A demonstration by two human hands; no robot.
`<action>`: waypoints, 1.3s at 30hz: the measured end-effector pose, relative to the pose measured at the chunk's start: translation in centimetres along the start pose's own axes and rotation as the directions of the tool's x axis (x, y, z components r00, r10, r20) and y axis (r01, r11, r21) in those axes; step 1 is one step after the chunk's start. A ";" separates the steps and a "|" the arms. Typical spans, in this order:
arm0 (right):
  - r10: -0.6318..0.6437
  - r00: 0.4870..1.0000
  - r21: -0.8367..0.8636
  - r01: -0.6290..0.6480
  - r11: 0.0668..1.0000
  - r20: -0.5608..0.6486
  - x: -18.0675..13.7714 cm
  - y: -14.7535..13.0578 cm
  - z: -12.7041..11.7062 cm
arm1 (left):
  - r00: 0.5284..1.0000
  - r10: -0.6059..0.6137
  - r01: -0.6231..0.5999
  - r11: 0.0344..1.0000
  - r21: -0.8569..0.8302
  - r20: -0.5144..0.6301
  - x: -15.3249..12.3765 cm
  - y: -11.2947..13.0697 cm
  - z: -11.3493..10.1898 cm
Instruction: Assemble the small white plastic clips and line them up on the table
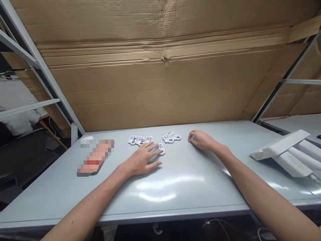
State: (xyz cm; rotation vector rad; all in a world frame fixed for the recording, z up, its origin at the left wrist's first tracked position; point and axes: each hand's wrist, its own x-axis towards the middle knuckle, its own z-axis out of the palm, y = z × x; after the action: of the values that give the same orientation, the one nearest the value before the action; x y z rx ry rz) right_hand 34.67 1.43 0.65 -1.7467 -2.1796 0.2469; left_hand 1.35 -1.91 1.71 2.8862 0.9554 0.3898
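Note:
Several small white plastic pieces with round holes and short prongs lie on the grey table (175, 187). Three of them (140, 140) form a row on the left, and a pair (172, 137) lies farther right. My left hand (142, 159) is spread palm down just in front of the row, its fingertips at a single white piece (162, 149) and partly covering it. To the right of the pair, my right hand (200, 140) rests on the table with curled fingers. A small pale spot shows between them; what it is, I cannot make out.
A blurred-out orange flat object (96, 157) lies at the left, with a white item (87, 140) behind it. White box-like pieces (288, 154) lie at the right. A cardboard wall (160, 90) closes off the back, between metal frame posts (45, 63).

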 end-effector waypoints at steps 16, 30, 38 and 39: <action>0.029 0.991 0.781 0.083 0.619 -0.128 -0.3 -5.6 -0.4 | 0.999 -0.008 0.007 1.000 0.016 0.037 0.0 0.0 -0.1; -0.021 0.980 0.942 -0.183 0.281 0.197 -0.6 -7.4 2.2 | 1.000 0.012 -0.012 1.000 0.012 -0.023 0.0 -0.3 0.3; 0.025 0.963 0.959 -0.271 0.079 0.270 -0.2 -7.2 2.1 | 1.000 0.006 -0.006 1.000 0.009 -0.003 0.0 -0.2 0.3; 0.023 0.962 0.960 -0.272 0.066 0.271 -0.2 -7.1 2.1 | 1.000 0.007 -0.006 1.000 0.005 -0.006 0.0 -0.3 0.3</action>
State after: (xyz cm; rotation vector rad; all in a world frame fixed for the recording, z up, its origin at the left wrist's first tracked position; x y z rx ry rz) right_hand 27.47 -0.26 1.09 -0.9892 -1.1067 1.6127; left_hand 1.29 -1.70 1.39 2.8953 0.9497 0.3979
